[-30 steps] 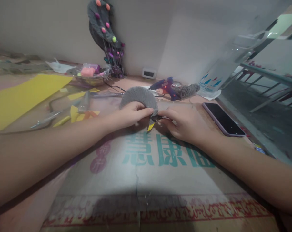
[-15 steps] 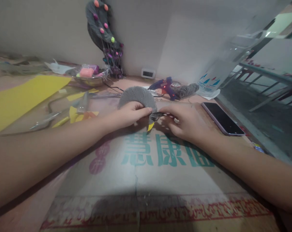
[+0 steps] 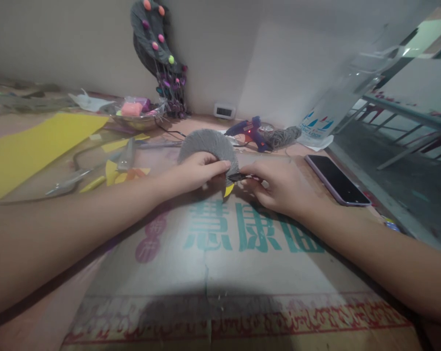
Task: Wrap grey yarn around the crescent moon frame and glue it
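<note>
- The left hand (image 3: 196,173) reaches in from the lower left with its forearm low over the surface. It is curled over the near edge of the grey fluffy half-disc (image 3: 207,143), and its fingers (image 3: 220,167) are closed on the half-disc's right-hand corner.
- The right hand (image 3: 280,185) comes in from the lower right, palm down and knuckles up. Its thumb and forefinger are pinched shut on a small dark strip (image 3: 238,177) at that same corner, so the two hands' fingertips nearly meet.
- Compared with half a second ago, the right fingertips sit slightly lower and tighter, and the bit between them reads as a flat dark strip rather than a grey tuft. The left hand and the half-disc have barely shifted.
- The half-disc is a domed, fuzzy grey shape, curved edge up. It stands just behind the left hand on the printed cardboard sheet (image 3: 242,253), near the middle of the surface.
- A yellow scrap (image 3: 228,190) pokes out below the half-disc's right corner.
- Behind the half-disc lies a blue glue gun (image 3: 246,130) with a red light, and a ball of grey yarn (image 3: 284,137) sits beside the gun.
- A phone (image 3: 336,180) lies face up to the right of the right hand.
- A yellow sheet (image 3: 33,146) is spread at far left.
</note>
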### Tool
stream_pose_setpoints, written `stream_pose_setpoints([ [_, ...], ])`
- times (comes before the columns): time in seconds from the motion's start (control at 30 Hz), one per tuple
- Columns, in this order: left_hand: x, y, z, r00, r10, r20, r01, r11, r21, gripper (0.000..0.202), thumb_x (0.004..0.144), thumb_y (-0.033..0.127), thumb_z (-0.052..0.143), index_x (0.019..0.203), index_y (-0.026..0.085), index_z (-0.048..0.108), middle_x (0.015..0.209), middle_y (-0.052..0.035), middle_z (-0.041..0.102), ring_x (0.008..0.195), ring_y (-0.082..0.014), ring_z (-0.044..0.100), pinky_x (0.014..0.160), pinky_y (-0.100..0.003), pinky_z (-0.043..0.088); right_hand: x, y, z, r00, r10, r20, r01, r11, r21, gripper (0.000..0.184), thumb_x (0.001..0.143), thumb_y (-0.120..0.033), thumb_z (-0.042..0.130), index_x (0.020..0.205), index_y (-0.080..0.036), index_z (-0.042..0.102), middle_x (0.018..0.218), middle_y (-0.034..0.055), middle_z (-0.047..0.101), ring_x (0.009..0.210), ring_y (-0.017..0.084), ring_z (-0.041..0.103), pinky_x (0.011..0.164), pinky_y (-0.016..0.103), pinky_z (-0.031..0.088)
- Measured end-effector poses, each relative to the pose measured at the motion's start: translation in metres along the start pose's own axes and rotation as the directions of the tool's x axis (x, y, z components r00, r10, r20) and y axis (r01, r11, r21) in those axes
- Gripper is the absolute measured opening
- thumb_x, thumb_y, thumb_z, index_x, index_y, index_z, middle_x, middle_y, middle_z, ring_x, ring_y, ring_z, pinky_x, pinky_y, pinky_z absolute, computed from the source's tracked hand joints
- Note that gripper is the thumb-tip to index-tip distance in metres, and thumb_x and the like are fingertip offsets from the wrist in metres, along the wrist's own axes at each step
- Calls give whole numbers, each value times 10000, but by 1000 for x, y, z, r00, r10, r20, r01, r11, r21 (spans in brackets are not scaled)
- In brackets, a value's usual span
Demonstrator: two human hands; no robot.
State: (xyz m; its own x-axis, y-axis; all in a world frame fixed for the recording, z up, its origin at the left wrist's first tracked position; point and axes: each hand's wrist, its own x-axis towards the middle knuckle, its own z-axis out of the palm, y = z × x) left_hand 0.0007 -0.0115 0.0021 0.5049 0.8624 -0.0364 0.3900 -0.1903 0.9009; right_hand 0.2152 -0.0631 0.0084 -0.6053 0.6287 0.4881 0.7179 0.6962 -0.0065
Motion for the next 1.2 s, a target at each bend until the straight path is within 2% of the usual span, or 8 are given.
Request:
stream_pose_setpoints([
  [0.23,0,2,-1,1000,5,-6,-5,1000,0,381,908,372,554,589,165,531,534,19,519,471,-79,462,464,-193,355,-3,3,4,999,30,-25,-29,999,39,180,939,-220,518,996,-210,688,864,58,723,798,204,652,708,314,466],
  [0.3,0,1,-1,1000,15,-9,-15,1000,-12,378,908,378,553,598,165,530,537,20,516,468,-77,460,456,-191,354,-4,5,9,989,111,-97,-96,985,140,166,937,-247,543,1038,-191,662,873,58,714,762,192,641,698,309,472],
  [0.4,1,-3,-1,999,47,11,-46,998,-52,380,904,423,555,623,169,529,531,26,497,453,-79,452,441,-194,358,-1,5,14,934,321,-155,-257,908,329,309,899,-357,634,1143,-170,605,951,70,704,760,187,634,685,306,486],
  [0.47,2,-6,0,995,93,40,-89,992,-85,382,902,450,553,643,170,529,528,30,482,448,-82,449,435,-199,361,3,1,14,899,433,-67,-365,825,431,325,870,-386,662,1108,-167,626,964,67,707,782,190,636,687,302,486],
  [0.6,2,-10,6,983,166,83,-160,984,-75,392,908,482,541,668,174,525,508,32,469,441,-89,433,431,-212,338,12,-7,10,820,538,193,-539,613,578,211,872,-364,604,825,-167,664,751,20,660,693,167,593,628,275,447],
  [0.7,1,-7,7,969,244,35,-245,969,26,391,931,454,496,665,171,544,525,19,500,487,-104,461,467,-225,344,14,-9,8,802,571,175,-540,567,622,189,834,-348,620,759,-176,643,715,5,613,683,154,546,619,263,421],
  [0.9,-2,-2,4,863,503,43,-481,793,375,382,910,382,556,600,160,568,585,17,523,603,-114,493,586,-250,347,13,-7,11,801,580,148,-514,539,667,207,833,-376,619,738,-193,599,652,-18,503,647,143,458,600,262,379],
  [1.2,-1,-6,1,852,514,101,-518,799,306,326,951,314,506,667,164,566,652,23,542,657,-119,516,650,-254,388,11,-4,12,841,524,133,-429,496,755,238,834,-402,638,748,-188,582,710,-15,523,644,125,437,631,267,380],
])
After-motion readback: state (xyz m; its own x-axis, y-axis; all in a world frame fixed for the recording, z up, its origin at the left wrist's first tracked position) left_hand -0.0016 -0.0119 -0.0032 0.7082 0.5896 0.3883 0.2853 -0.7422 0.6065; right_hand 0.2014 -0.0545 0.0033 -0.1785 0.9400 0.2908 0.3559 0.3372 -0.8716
